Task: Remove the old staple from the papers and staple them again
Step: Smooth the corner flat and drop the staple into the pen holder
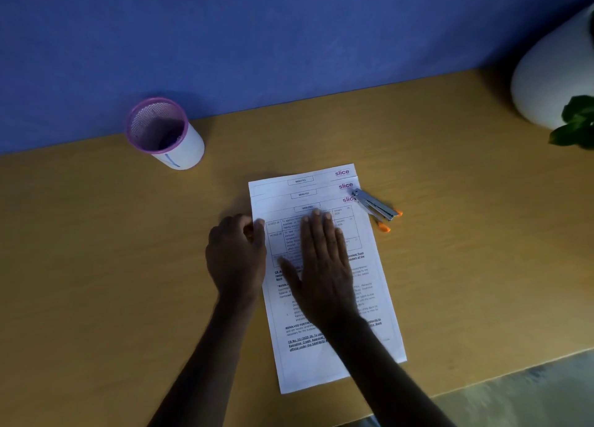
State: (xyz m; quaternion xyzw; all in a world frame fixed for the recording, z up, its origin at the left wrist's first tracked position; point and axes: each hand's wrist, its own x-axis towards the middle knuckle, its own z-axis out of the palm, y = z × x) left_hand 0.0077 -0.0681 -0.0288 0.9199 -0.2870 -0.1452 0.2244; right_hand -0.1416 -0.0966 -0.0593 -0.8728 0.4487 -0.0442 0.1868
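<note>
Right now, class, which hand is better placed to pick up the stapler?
The right hand. It lies flat on the papers, on the same side as the stapler at their top right corner. The left hand is at the papers' left edge, farther away.

Stapler (pixel 376 208) right of papers (pixel 324 266); cup (pixel 167 137) behind-left.

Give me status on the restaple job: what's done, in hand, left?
Done, apparently: the three sheets lie fanned, headers offset, so the old staple seems out; no staple is visible. In hand: right hand flat on the top sheet, left hand at the left edge, squaring them. Left: align, then use the stapler lying untouched on the desk.
</note>
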